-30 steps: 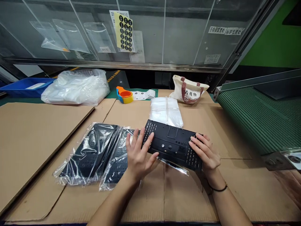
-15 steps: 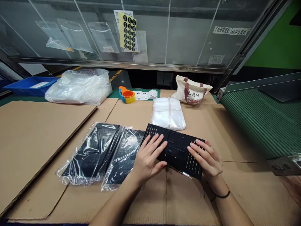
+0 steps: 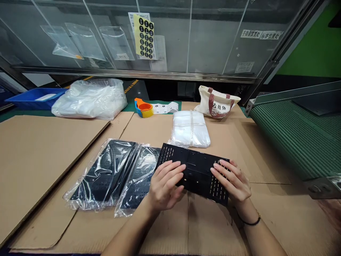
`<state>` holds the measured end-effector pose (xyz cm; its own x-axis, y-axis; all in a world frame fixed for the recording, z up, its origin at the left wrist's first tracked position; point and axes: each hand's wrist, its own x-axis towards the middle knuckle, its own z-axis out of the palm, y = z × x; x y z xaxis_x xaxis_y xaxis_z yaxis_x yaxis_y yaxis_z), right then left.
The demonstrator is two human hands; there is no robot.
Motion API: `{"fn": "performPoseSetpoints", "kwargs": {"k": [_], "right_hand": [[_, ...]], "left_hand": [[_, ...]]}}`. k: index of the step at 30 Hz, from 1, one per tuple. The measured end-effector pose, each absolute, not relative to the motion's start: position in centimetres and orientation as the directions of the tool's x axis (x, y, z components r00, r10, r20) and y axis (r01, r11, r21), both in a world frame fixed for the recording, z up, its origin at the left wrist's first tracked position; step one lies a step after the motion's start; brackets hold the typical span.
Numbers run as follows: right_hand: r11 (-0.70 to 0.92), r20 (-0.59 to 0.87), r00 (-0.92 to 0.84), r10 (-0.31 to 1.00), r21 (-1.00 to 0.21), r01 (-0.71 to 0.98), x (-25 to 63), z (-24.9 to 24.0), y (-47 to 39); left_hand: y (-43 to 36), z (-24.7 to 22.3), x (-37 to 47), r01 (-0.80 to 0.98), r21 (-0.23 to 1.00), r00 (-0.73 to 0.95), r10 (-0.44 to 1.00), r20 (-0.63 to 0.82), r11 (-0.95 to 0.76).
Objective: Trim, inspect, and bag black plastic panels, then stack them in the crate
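Note:
A black slotted panel (image 3: 197, 167), rectangular with rows of small slots at both ends, is held tilted above the cardboard. My left hand (image 3: 167, 183) grips its left end, fingers lying over the face. On the right end, my right hand (image 3: 233, 179) has its fingers across the slots; its thumb is hidden behind the panel. To the left lie similar black panels in clear plastic bags, one bagged panel (image 3: 102, 174) farther left and another bagged panel (image 3: 141, 177) partly behind my left hand and the held panel.
Behind the panel lies a tied stack of clear bags (image 3: 190, 128). Farther back are a tape dispenser (image 3: 144, 107), a cloth tote bag (image 3: 217, 102), a large plastic bundle (image 3: 90, 99) and a blue tray (image 3: 34, 101). A green conveyor belt (image 3: 301, 138) borders the right; a cardboard sheet (image 3: 48, 156) lies left.
The panel has shifted slightly left and its face has tilted. My left hand has moved a little left and down along it, while my right hand stays nearly in place.

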<state>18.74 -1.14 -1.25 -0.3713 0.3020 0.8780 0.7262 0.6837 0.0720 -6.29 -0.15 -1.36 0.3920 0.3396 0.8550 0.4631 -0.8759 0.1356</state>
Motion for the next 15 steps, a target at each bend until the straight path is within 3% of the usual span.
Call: {"fn": "performPoseSetpoints", "kwargs": {"k": [7, 15], "right_hand": [[0.696, 0.886, -0.325, 0.331, 0.003, 0.718, 18.7, -1.9, -1.0], [0.666, 0.87, -0.302, 0.389, -0.039, 0.745, 18.7, -1.2, -1.5]], "left_hand": [[0.1, -0.1, -6.3, 0.498, 0.027, 0.576, 0.354, 0.737, -0.867], [0.5, -0.1, -7.6, 0.622, 0.009, 0.486, 0.395, 0.78, -0.783]]}}
